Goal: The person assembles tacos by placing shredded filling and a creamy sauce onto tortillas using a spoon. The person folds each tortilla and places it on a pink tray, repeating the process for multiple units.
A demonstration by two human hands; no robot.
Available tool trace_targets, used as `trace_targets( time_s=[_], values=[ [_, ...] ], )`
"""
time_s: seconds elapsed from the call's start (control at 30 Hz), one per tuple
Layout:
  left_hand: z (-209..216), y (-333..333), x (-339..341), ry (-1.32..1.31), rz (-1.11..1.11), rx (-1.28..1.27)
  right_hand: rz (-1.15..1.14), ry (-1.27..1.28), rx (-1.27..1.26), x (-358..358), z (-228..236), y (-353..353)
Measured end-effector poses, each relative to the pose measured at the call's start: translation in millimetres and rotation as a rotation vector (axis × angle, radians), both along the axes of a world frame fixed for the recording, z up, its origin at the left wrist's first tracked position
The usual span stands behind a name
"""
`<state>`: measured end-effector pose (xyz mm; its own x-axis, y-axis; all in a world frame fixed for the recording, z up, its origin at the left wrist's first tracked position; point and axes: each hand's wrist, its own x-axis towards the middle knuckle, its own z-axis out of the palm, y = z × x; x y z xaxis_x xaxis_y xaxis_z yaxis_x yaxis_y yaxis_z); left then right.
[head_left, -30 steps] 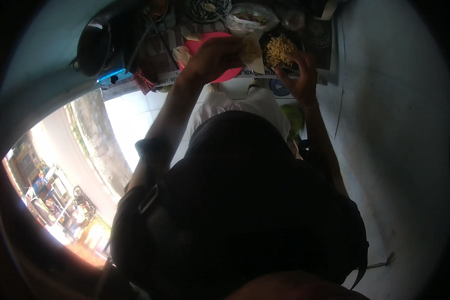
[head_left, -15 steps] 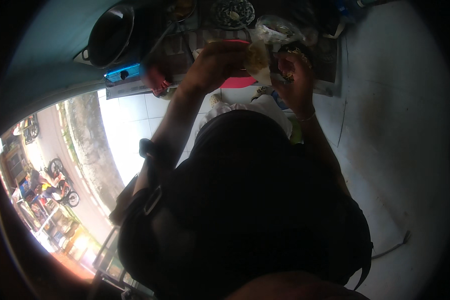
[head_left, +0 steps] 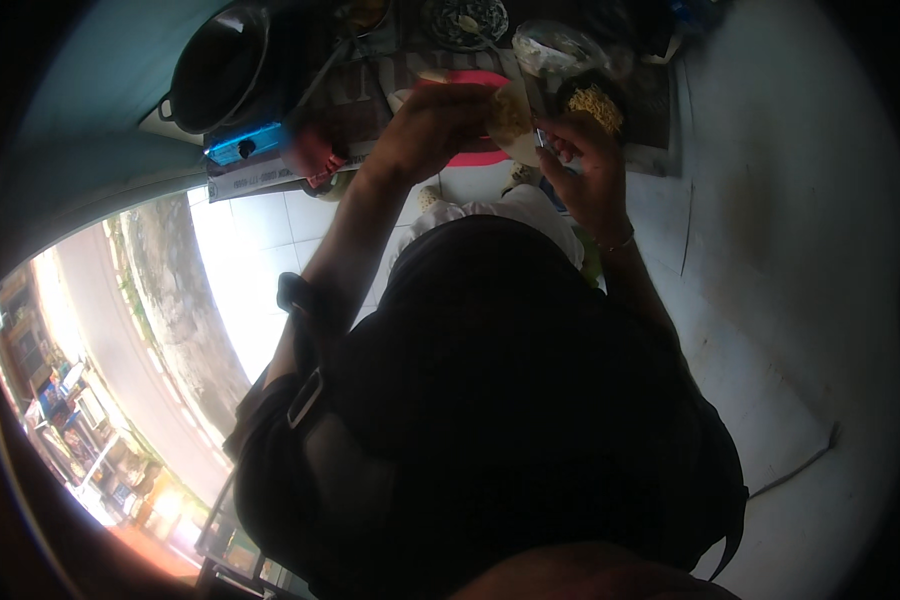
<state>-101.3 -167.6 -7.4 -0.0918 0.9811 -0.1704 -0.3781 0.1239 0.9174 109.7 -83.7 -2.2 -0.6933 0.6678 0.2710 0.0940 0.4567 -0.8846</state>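
Observation:
My left hand [head_left: 440, 125] is closed on the edge of a pale, thin wrapper [head_left: 515, 148], raised above a pink plate [head_left: 475, 160]. A yellowish-brown filling [head_left: 510, 118] lies on it. Close to the wrapper's right edge, my right hand [head_left: 590, 170] pinches a small shiny metal utensil [head_left: 541, 138]; whether it is a spoon is too small to tell. Just beyond that hand stands a dark bowl [head_left: 568, 92] of yellowish shredded food [head_left: 595, 106].
A large dark pan [head_left: 215, 70] sits at the far left, behind a stove's blue front panel [head_left: 245, 148]. At the back are a bowl of white paste [head_left: 465, 22] with a spoon and a clear plastic bag [head_left: 560, 48]. White floor tiles [head_left: 770, 250] lie to the right.
My right hand has turned and come closer to the wrapper, with the shiny utensil now visible. More of the shredded food bowl shows. A motorbike on the street has left view.

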Motion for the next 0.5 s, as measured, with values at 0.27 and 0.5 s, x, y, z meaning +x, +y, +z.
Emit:
trace_targets(
  time_s=[0.27, 0.5],
  values=[
    [7, 3, 7, -0.097, -0.106, -0.037, -0.065, -0.115, 0.280, 11, 21, -6],
    [12, 5, 8, -0.066, -0.158, 0.108, -0.100, -0.027, 0.102, 18, 35, -8]
  ],
)
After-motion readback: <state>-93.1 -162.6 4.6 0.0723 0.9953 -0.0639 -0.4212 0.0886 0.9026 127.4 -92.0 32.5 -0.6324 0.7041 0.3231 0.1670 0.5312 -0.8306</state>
